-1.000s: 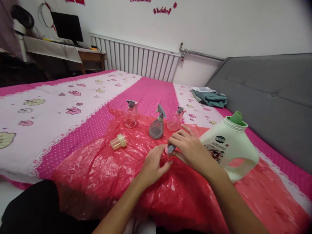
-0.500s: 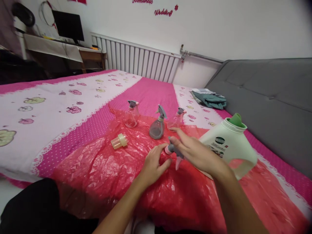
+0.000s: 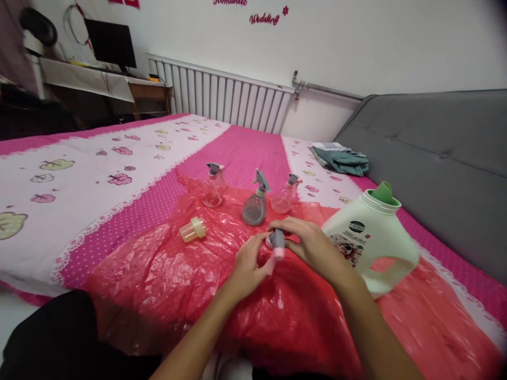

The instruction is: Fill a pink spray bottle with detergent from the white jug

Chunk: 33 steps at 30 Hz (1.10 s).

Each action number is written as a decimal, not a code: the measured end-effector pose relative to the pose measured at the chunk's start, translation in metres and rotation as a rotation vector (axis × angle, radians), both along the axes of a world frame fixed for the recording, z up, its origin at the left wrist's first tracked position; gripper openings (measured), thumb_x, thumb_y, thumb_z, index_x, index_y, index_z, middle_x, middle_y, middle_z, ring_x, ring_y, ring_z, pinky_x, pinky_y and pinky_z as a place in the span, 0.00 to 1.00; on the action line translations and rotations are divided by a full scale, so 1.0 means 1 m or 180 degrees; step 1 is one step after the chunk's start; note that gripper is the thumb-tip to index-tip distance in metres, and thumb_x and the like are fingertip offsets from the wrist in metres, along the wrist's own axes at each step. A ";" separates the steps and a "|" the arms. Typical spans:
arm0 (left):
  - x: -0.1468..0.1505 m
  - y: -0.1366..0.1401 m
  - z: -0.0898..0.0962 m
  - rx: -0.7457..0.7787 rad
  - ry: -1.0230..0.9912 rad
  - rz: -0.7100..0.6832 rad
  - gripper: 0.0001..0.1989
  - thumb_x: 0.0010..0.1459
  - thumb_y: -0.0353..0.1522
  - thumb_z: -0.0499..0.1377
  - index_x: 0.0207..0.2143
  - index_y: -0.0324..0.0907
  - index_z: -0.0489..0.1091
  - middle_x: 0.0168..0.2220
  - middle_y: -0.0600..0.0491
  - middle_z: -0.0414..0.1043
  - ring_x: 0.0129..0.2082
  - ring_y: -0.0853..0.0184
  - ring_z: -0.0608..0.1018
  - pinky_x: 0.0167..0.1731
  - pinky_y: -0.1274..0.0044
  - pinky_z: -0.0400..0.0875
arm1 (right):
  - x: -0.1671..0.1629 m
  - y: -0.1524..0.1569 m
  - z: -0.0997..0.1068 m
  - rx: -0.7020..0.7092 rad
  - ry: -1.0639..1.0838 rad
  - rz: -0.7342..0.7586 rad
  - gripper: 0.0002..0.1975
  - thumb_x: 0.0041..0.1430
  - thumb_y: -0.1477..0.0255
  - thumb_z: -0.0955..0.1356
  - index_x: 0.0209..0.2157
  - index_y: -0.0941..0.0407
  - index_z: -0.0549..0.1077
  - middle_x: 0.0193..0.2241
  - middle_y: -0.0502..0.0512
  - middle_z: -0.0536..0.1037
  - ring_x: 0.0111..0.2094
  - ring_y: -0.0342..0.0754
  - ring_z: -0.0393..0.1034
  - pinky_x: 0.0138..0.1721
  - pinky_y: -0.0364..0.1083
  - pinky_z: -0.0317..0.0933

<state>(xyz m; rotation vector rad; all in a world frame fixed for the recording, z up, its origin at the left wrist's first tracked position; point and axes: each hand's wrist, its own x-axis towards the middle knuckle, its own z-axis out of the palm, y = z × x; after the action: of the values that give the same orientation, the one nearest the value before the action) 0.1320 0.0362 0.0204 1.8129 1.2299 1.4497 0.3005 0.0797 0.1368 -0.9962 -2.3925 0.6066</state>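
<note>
Between my hands is a spray bottle with a grey and pink spray head (image 3: 278, 245), its pink nozzle end facing me. My left hand (image 3: 246, 268) is curled round the bottle just below the head; the bottle's body is mostly hidden. From the right, my right hand (image 3: 307, 243) grips the spray head with thumb and fingers. Just beyond stand a grey spray bottle (image 3: 254, 210), a clear one (image 3: 213, 195) to its left and another clear one (image 3: 282, 201) to its right. A yellowish translucent cap (image 3: 193, 230) lies on its side to the left.
Beside my right forearm stands a pale green detergent jug (image 3: 380, 237) with a green spout. Red plastic sheeting (image 3: 158, 274) covers the near part of the bed (image 3: 245, 145). Folded clothes (image 3: 340, 159) lie by the grey headboard (image 3: 435, 137).
The spray head has turned, so its pink end now faces me. My right hand has shifted its fingers round the head; my left hand has stayed about in place.
</note>
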 end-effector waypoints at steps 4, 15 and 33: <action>0.001 0.002 -0.005 0.0013 -0.0051 0.0119 0.25 0.66 0.36 0.61 0.64 0.45 0.63 0.61 0.44 0.72 0.61 0.54 0.75 0.62 0.62 0.68 | -0.017 -0.011 -0.012 0.0046 -0.0057 -0.0866 0.12 0.64 0.74 0.71 0.49 0.52 0.79 0.35 0.50 0.81 0.36 0.47 0.76 0.41 0.45 0.64; 0.007 -0.001 -0.001 0.0139 0.0162 0.0301 0.20 0.61 0.30 0.58 0.56 0.42 0.66 0.50 0.45 0.77 0.49 0.53 0.78 0.52 0.62 0.72 | -0.047 -0.034 0.002 0.0452 -0.1165 -0.2048 0.19 0.69 0.57 0.68 0.44 0.59 0.81 0.41 0.67 0.79 0.51 0.64 0.71 0.48 0.55 0.58; 0.005 -0.001 -0.002 0.0062 0.0006 0.0180 0.23 0.67 0.35 0.60 0.63 0.46 0.66 0.60 0.46 0.74 0.59 0.53 0.76 0.59 0.62 0.69 | 0.020 0.007 -0.007 0.1086 -0.0495 0.0395 0.18 0.71 0.79 0.63 0.55 0.49 0.76 0.47 0.55 0.73 0.47 0.45 0.72 0.48 0.45 0.67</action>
<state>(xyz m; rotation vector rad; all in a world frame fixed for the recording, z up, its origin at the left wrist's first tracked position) 0.1374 0.0356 0.0182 1.8063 1.2818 1.4959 0.3200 0.0866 0.1297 -0.7755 -2.5934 0.1545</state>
